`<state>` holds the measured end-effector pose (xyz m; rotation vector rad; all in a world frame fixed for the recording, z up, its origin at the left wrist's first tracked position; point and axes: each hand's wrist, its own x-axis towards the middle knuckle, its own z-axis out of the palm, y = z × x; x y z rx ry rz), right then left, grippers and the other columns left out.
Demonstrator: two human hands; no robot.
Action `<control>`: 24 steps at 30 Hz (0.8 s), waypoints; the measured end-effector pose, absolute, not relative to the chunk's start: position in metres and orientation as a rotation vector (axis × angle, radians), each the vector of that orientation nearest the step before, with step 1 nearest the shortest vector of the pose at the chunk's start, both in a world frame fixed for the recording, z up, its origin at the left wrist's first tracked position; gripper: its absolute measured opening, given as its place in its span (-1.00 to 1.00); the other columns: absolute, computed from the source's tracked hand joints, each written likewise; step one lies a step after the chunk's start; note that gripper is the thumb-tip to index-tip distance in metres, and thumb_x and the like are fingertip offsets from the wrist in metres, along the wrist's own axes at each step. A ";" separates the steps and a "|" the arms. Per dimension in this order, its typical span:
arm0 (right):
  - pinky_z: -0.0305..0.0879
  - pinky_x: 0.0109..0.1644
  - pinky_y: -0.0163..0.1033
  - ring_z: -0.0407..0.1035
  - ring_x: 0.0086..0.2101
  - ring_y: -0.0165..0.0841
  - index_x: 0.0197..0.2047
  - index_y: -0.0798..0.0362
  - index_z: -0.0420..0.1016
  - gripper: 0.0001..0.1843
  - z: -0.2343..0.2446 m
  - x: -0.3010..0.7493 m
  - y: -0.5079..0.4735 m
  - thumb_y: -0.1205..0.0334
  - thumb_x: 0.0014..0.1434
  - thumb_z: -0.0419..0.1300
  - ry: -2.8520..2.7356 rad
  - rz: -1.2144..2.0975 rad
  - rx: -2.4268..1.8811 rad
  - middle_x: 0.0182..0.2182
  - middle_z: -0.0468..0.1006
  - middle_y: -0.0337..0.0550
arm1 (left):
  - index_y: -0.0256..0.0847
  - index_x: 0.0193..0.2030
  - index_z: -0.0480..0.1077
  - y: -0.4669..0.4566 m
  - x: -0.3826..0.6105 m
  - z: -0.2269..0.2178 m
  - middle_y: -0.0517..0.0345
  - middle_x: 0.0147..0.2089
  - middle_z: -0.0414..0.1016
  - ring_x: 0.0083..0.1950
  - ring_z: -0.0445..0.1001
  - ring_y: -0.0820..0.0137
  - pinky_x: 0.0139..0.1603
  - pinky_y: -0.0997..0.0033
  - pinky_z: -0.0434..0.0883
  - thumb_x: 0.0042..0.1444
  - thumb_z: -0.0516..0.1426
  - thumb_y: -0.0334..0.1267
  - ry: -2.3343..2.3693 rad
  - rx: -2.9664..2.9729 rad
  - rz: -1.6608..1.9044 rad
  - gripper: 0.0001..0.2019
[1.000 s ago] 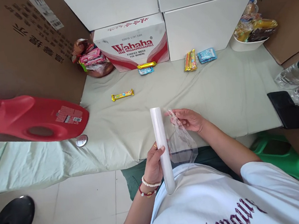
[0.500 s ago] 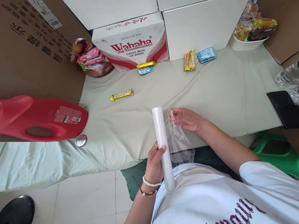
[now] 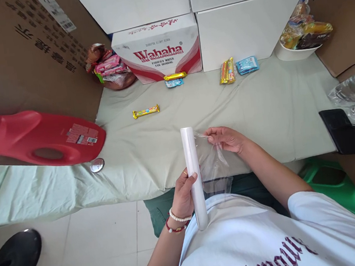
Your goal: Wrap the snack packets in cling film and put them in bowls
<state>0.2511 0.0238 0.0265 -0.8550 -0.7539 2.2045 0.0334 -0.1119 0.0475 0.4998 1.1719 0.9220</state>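
A white roll of thin plastic bags or film [image 3: 192, 157] stands nearly upright in front of my body. My left hand [image 3: 184, 190] is wrapped round its lower half, thumb across the front. From the roll's right side hangs a loose clear plastic sheet [image 3: 211, 163]; whether it is a bag or plain film I cannot tell. The upper corner of that sheet is pinched between the thumb and fingers of my right hand [image 3: 226, 139]. Beyond the roll, a yellow-wrapped snack bar [image 3: 146, 111] lies on the cloth-covered table [image 3: 258, 111].
A red jug [image 3: 40, 136] and a round metal disc [image 3: 97, 165] are at left. Several snack packets, including blue packets [image 3: 247, 65], lie by the Wahaha box [image 3: 158, 54]. A white bowl [image 3: 296, 51], plastic bottles [image 3: 348, 88] and a black phone-like object [image 3: 340, 131] are at right.
My right hand has moved slightly to the right, drawing the clear plastic wider from the roll. The left hand keeps its hold on the roll. The view has shifted a little.
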 end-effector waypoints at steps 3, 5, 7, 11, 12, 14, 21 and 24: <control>0.11 -0.52 -0.43 0.13 -0.58 -0.58 -0.10 0.11 0.63 -0.44 0.022 0.261 0.024 0.12 -0.17 0.63 -0.793 2.205 -0.882 -0.54 0.39 -0.41 | -0.23 -0.06 0.50 -0.112 0.033 0.048 0.22 -0.38 0.44 -0.44 0.39 0.49 -0.43 0.46 0.34 0.02 0.37 0.03 1.170 0.491 0.930 -0.55; 0.11 -0.52 -0.42 0.13 -0.57 -0.59 -0.15 0.11 0.65 -0.47 0.020 0.269 0.025 0.13 -0.19 0.64 -0.820 2.182 -0.926 -0.52 0.41 -0.39 | -0.24 -0.04 0.50 -0.112 0.033 0.048 0.22 -0.37 0.44 -0.43 0.39 0.49 -0.43 0.46 0.35 0.03 0.37 0.04 1.166 0.488 0.930 -0.53; 0.15 -0.49 -0.43 0.17 -0.54 -0.58 -0.27 0.12 0.64 -0.54 0.020 0.275 0.026 0.11 -0.19 0.64 -0.860 2.116 -1.001 -0.48 0.46 -0.33 | -0.24 -0.05 0.49 -0.112 0.032 0.045 0.21 -0.36 0.43 -0.42 0.38 0.49 -0.42 0.45 0.36 0.05 0.37 0.08 1.176 0.500 0.927 -0.52; 0.40 -0.28 -0.35 0.35 -0.37 -0.47 -0.34 0.08 0.58 -0.57 0.025 0.282 0.029 0.00 -0.10 0.61 -0.880 1.945 -1.068 -0.39 0.50 -0.27 | -0.19 -0.08 0.42 -0.112 0.029 0.034 0.25 -0.32 0.42 -0.39 0.37 0.49 -0.37 0.45 0.38 -0.05 0.45 0.03 1.293 0.640 0.959 -0.49; 0.44 -0.22 -0.30 0.39 -0.32 -0.43 -0.33 0.07 0.55 -0.56 0.027 0.281 0.029 -0.04 -0.07 0.59 -0.874 1.918 -1.067 -0.37 0.50 -0.25 | -0.18 -0.09 0.40 -0.112 0.028 0.031 0.28 -0.33 0.42 -0.40 0.36 0.50 -0.38 0.45 0.36 -0.08 0.47 -0.01 1.333 0.683 0.964 -0.48; 0.49 -0.16 -0.24 0.43 -0.25 -0.38 -0.31 0.04 0.50 -0.52 0.029 0.277 0.028 -0.13 -0.01 0.55 -0.852 1.878 -1.070 -0.30 0.52 -0.21 | -0.15 -0.11 0.35 -0.112 0.026 0.027 0.31 -0.35 0.41 -0.43 0.35 0.50 -0.40 0.46 0.34 -0.09 0.49 -0.07 1.394 0.745 0.957 -0.48; 0.30 -0.40 -0.35 0.34 -0.38 -0.44 -0.11 0.00 0.51 -0.34 0.020 0.238 0.019 0.05 -0.25 0.65 -0.954 1.842 -1.110 -0.31 0.49 -0.29 | -0.14 -0.12 0.30 -0.109 0.028 0.034 0.36 -0.41 0.35 -0.45 0.34 0.49 -0.40 0.45 0.32 -0.03 0.44 -0.03 1.403 0.836 0.890 -0.51; 0.06 -0.49 -0.38 0.15 -0.51 -0.52 -0.35 0.06 0.48 -0.49 0.018 0.231 0.022 0.00 -0.20 0.62 -0.994 1.732 -1.176 -0.51 0.36 -0.39 | -0.14 -0.13 0.29 -0.109 0.028 0.037 0.36 -0.42 0.35 -0.45 0.35 0.48 -0.41 0.45 0.31 -0.03 0.43 -0.03 1.406 0.851 0.885 -0.51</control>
